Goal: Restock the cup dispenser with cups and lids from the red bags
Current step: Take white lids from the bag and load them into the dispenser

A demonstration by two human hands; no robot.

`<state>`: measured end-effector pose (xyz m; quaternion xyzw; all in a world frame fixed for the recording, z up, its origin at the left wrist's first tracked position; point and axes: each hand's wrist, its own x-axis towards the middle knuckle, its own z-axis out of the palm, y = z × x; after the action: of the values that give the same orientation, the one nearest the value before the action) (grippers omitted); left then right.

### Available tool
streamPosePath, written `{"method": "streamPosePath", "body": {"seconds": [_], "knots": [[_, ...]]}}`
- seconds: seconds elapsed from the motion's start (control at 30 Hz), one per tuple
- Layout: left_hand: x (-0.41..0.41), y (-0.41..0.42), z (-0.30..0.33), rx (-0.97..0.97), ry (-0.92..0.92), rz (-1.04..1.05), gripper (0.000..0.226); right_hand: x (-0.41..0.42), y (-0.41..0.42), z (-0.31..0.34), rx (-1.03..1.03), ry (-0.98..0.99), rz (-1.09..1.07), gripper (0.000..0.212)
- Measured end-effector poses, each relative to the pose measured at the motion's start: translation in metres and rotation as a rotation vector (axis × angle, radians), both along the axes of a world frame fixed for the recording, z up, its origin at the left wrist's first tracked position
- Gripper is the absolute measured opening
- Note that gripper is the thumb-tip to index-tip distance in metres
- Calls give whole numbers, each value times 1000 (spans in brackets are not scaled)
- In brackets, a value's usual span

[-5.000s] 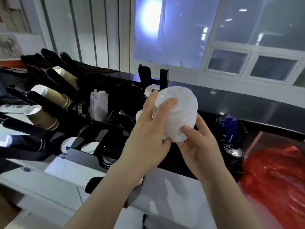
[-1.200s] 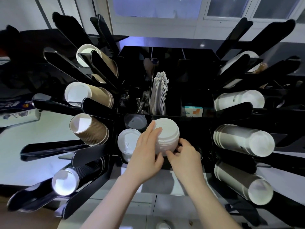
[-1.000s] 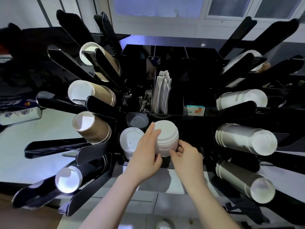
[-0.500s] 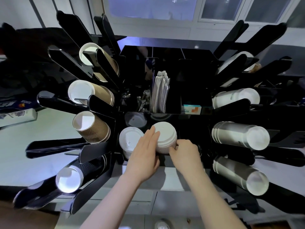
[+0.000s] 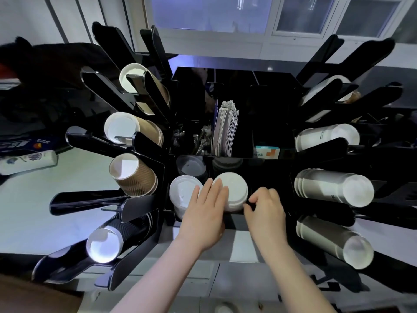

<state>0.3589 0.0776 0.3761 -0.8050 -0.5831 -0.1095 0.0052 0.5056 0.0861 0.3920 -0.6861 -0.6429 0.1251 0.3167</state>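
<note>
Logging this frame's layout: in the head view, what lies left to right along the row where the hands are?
Brown ribbed cup stack → white lid stack → left hand → white lid stack under the hands → right hand → grey cup stack.
</note>
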Motion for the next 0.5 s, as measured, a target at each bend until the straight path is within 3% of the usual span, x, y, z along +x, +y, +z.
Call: {"method": "streamPosePath", "body": {"seconds": [0.2, 0.4, 0.5], "knots": [[5, 1, -19, -62, 35, 51, 76, 2, -2, -8, 20, -61, 149, 41], [-1, 1, -14, -121, 107, 74, 80, -4, -4, -21, 159, -84, 226, 27], [0, 2, -5, -177, 129, 100, 82, -6, 2, -16, 125, -97, 205, 18]]}}
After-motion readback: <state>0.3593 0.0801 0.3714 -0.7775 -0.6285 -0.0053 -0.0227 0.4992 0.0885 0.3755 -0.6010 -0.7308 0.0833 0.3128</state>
